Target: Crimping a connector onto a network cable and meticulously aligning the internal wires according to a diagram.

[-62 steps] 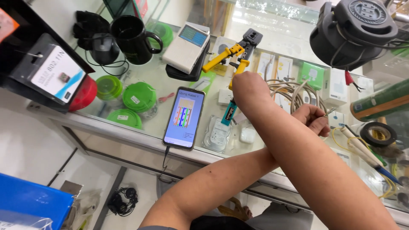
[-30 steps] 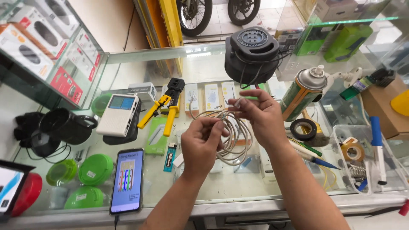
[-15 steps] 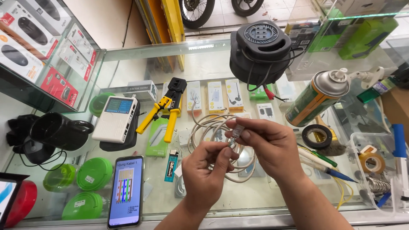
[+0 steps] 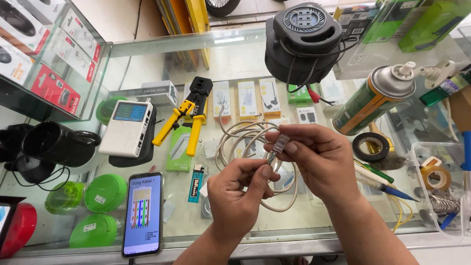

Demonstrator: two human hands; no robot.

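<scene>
Here my right hand (image 4: 319, 157) pinches the clear plug (image 4: 281, 143), my left hand (image 4: 240, 196) pinches the cable end (image 4: 270, 158) just entering it; yellow crimper (image 4: 184, 118) lies untouched, far left.

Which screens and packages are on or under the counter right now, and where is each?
Phone: front left on the glass, lit screen with coloured vertical stripes.
Cable tester: left of the yellow crimper, white box, small blue-grey screen.
Accessory packs: under the glass, white and yellow cards.
Boxed goods: left case, red and white.
</scene>
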